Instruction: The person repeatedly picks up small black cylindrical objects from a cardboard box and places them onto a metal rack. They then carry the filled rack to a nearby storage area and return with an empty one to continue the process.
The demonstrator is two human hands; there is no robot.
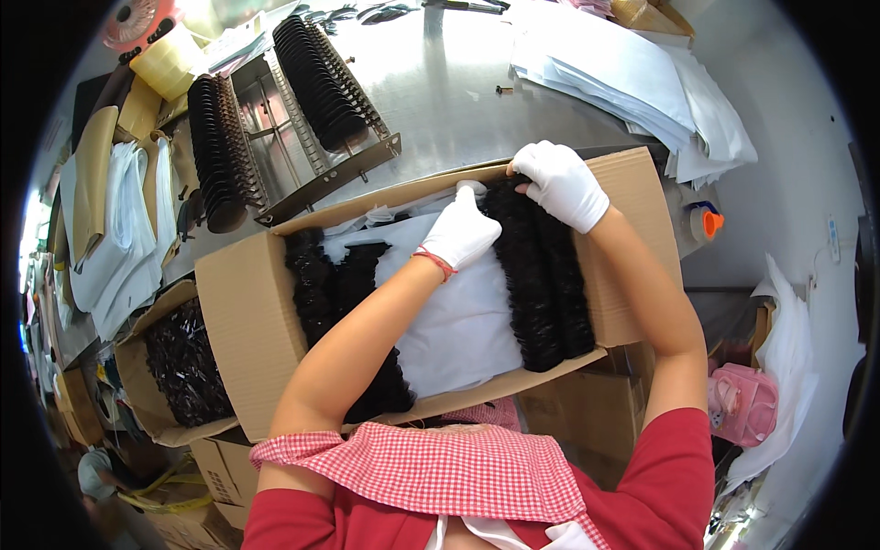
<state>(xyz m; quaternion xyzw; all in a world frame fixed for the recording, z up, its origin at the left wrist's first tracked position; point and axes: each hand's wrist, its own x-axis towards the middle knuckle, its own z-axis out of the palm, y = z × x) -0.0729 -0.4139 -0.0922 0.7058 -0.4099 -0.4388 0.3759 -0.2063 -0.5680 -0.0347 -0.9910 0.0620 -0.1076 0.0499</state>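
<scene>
An open cardboard box (632, 197) lies in front of me. Rows of thin, dark pieces (550, 293) are packed at its right, and more black rows (316, 284) at its left; their exact kind is unclear. A white sheet (463, 321) covers the middle. My left hand (463, 229), white-gloved, rests over the sheet beside the right-hand rows, fingers curled and one digit reaching toward the far wall; what it grips is hidden. At the far end of those rows, my right hand (561, 186), also gloved, has its fingers bent and closed against the black pieces.
Beyond the box, a metal rack (330, 188) with stacked black discs stands on the steel table (440, 101). White sheets (605, 64) are piled at far right. Another box (156, 403) of black pieces sits at left. A pink bag (744, 403) is at right.
</scene>
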